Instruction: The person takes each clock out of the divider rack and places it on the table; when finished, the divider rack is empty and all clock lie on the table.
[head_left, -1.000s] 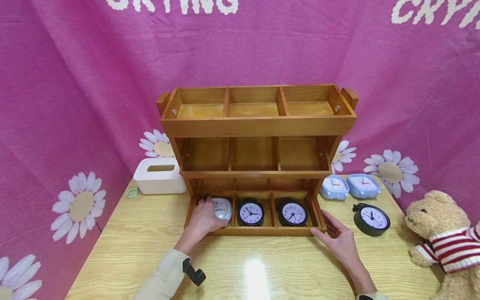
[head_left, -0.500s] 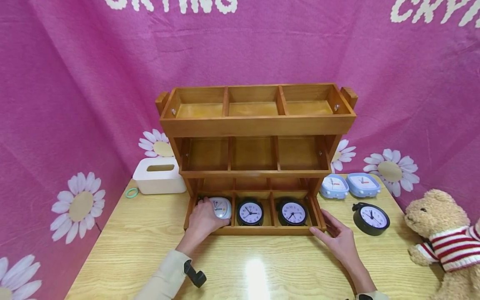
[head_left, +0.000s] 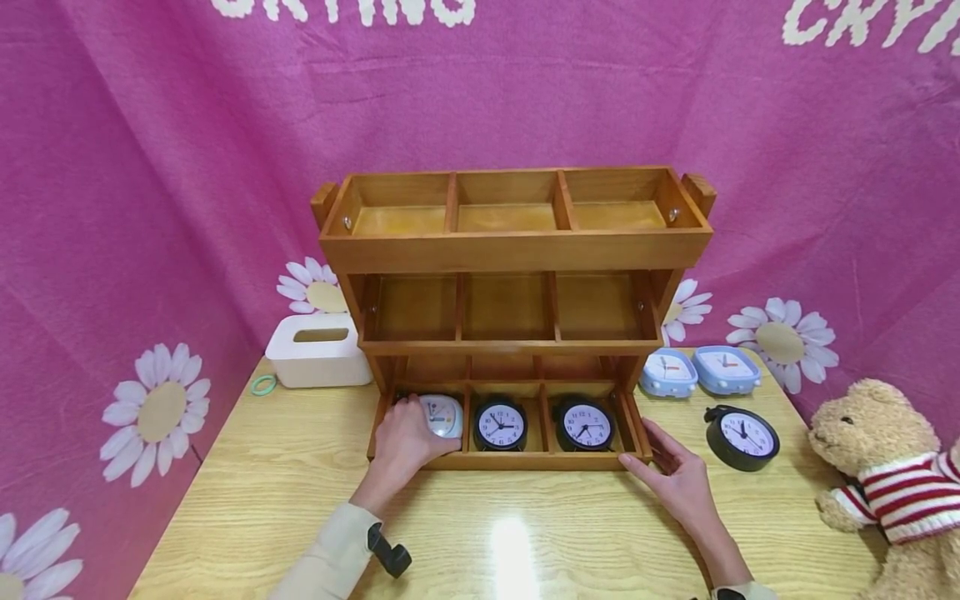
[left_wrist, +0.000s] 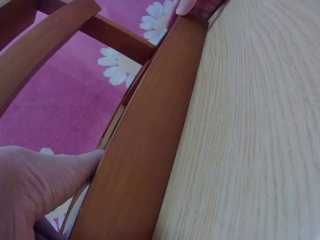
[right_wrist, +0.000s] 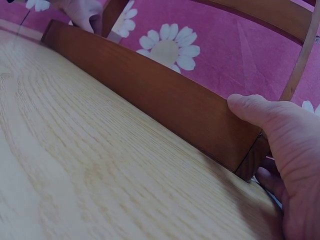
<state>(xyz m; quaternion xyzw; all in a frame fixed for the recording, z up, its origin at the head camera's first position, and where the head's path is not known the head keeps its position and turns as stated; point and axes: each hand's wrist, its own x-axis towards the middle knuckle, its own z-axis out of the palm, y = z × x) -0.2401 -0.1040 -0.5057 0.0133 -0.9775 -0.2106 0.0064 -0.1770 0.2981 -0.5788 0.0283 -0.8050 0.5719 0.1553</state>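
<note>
A three-tier wooden shelf (head_left: 517, 254) stands on the table, each tier split into compartments. My left hand (head_left: 405, 437) reaches into the bottom tier's left compartment and holds a pale blue-and-white alarm clock (head_left: 444, 415) by its left and lower sides; some fingertips are hidden. In the left wrist view, the thumb of that hand (left_wrist: 45, 182) lies at the top edge of the front board (left_wrist: 145, 115). Two black round alarm clocks fill the middle (head_left: 500, 426) and right (head_left: 586, 424) compartments. My right hand (head_left: 678, 479) grips the shelf's lower right corner, thumb on the front board (right_wrist: 150, 92).
Right of the shelf lie two blue alarm clocks (head_left: 667, 375) (head_left: 726, 372) and a black one (head_left: 742, 438). A teddy bear (head_left: 870, 433) sits at the far right. At left are a white tissue box (head_left: 318, 362) and a green ring (head_left: 264, 385). Pink cloth (head_left: 510, 100) hangs behind.
</note>
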